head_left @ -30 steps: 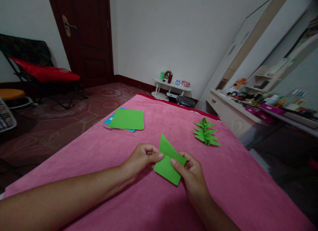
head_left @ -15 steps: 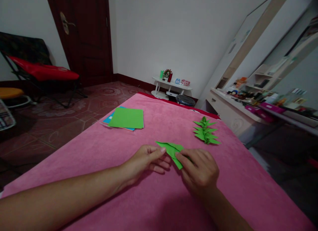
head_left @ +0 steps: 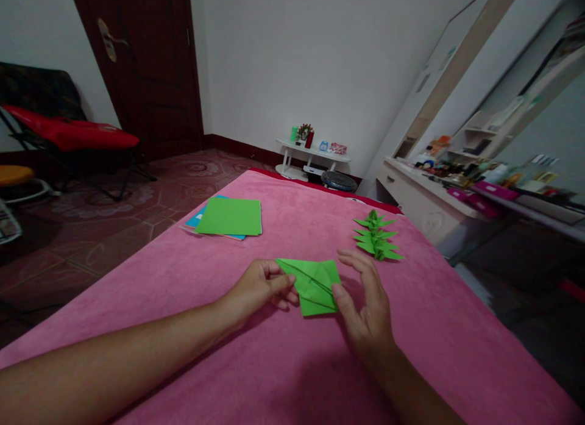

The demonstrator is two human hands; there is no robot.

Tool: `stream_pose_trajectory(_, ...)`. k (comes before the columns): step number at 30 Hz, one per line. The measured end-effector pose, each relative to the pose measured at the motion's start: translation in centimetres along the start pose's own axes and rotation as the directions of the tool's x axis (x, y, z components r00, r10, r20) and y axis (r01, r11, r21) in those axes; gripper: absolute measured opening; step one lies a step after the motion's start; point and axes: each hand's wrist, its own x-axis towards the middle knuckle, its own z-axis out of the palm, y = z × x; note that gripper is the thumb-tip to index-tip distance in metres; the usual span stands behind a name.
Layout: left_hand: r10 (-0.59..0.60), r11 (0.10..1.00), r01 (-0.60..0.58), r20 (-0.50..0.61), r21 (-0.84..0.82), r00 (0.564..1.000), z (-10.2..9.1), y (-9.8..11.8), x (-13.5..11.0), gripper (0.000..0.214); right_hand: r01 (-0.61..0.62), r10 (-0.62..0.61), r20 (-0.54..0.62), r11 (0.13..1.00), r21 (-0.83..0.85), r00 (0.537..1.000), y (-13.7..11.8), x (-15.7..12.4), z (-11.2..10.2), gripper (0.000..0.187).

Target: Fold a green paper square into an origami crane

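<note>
A folded piece of green origami paper [head_left: 313, 288] is held up just above the pink cloth, with crease lines and layered flaps facing me. My left hand [head_left: 265, 286] pinches its left edge between thumb and fingers. At the right edge, the thumb of my right hand [head_left: 368, 303] touches the paper, while its other fingers are spread away from it. Beyond my right hand lies a row of spiky green folded paper pieces [head_left: 375, 236]. To the far left rests a stack of square paper sheets [head_left: 230, 216], green on top with blue showing beneath.
The pink cloth [head_left: 192, 364] covers the work surface. At the back stands a low white shelf [head_left: 315, 152] with small ornaments. On the right is a dressing table [head_left: 425, 190] crowded with items. A red folding chair [head_left: 73, 132] stands at left near a dark door [head_left: 141, 65].
The folded paper has turned and opened into a broader, flatter shape facing me. My right hand's fingers have loosened from it and spread. The view has shifted slightly.
</note>
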Motion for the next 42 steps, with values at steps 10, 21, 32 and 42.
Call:
stream_pose_trajectory(10,0.209,0.974,-0.207,-0.017,0.091,0.978,-0.9,-0.7,1.2,0.02,-0.608,0.481,0.373,0.66,0.441,0.793,0.3,0.1,1.3,0.031)
stream_pose_trajectory(21,0.147,0.988,-0.15,0.08,0.03,0.986,-0.5,-0.3,1.0,0.029,-0.658,0.49,0.443,0.606,0.447,0.751,-0.1,-0.1,2.1,0.022)
stream_pose_trajectory(32,0.07,0.993,-0.06,0.103,-0.097,0.992,-0.8,-0.2,0.7,0.031,-0.647,0.522,0.383,0.63,0.43,0.762,0.5,-0.1,1.9,0.022)
stream_pose_trajectory(42,0.046,0.953,-0.079,0.118,0.292,0.992,-0.6,-0.1,0.3,0.044,-0.641,0.476,0.459,0.693,0.329,0.75,3.5,1.7,0.6,0.02)
